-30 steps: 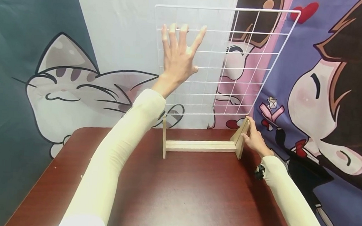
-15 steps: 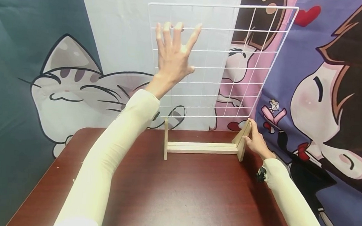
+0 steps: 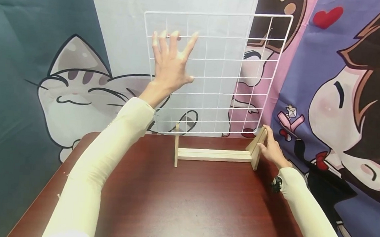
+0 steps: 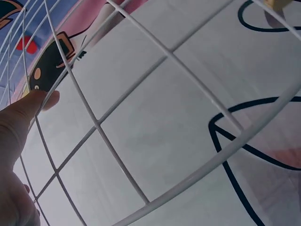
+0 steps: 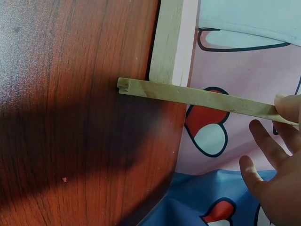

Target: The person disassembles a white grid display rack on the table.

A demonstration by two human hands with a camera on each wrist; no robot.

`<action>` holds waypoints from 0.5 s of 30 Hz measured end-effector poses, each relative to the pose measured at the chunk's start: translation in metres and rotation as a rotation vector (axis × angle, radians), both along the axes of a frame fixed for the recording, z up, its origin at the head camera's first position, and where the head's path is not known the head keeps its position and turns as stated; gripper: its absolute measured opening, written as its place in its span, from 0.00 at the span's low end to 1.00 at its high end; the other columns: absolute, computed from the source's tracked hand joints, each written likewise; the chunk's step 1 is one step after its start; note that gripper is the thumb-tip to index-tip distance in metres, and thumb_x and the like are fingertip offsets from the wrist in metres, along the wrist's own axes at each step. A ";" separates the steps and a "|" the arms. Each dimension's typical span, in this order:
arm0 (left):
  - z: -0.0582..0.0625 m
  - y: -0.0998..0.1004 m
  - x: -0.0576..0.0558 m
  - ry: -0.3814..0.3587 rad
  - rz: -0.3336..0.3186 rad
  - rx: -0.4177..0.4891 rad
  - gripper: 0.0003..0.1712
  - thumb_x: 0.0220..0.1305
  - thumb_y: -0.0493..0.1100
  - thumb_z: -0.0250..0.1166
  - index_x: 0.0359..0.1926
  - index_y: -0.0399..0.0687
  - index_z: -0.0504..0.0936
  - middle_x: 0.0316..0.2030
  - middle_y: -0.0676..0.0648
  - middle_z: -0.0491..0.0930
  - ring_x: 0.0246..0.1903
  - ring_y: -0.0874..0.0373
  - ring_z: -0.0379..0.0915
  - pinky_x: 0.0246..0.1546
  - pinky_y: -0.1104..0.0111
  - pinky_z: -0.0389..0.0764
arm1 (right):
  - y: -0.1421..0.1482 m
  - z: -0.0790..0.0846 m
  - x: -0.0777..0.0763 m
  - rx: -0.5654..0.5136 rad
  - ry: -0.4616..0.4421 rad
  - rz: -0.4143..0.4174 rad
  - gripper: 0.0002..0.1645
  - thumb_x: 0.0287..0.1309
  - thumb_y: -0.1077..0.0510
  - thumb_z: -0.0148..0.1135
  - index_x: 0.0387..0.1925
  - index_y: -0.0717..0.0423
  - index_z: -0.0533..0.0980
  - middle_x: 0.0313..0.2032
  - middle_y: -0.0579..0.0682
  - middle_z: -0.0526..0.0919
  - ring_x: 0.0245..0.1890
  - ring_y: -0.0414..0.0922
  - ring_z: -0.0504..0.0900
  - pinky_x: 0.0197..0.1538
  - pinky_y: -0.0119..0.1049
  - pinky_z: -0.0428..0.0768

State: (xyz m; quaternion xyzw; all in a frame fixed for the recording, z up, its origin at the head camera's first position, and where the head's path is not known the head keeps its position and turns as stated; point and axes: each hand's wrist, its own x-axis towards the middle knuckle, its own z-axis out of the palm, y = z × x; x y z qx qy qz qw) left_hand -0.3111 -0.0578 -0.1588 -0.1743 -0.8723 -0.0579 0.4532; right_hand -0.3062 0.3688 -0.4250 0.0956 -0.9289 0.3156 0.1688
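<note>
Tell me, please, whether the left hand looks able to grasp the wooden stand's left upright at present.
Probably not yet: the left hand, well above the left upright, holds the wire grid and would likely have to let go first.

In the head view the left hand [image 3: 170, 68] covers part of the wire grid [image 3: 221, 77], and the left sleeve [image 3: 100, 163] hides some of the bench [image 3: 188, 198] — sleeve and bench both run off the bottom edge. Each wrist view crops its own hand; the right hand [image 5: 284, 181] covers part of the wooden upright [image 5: 202, 98]. Pale specks [image 3: 58, 196] on the bench — too small to identify.
</note>
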 end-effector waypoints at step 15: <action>-0.020 -0.038 0.010 -0.241 -0.011 -0.001 0.73 0.33 0.61 0.83 0.78 0.69 0.49 0.68 0.37 0.57 0.71 0.35 0.43 0.75 0.42 0.28 | 0.001 0.000 -0.001 0.005 -0.015 -0.004 0.51 0.61 0.68 0.61 0.77 0.45 0.44 0.64 0.77 0.68 0.49 0.75 0.78 0.43 0.68 0.75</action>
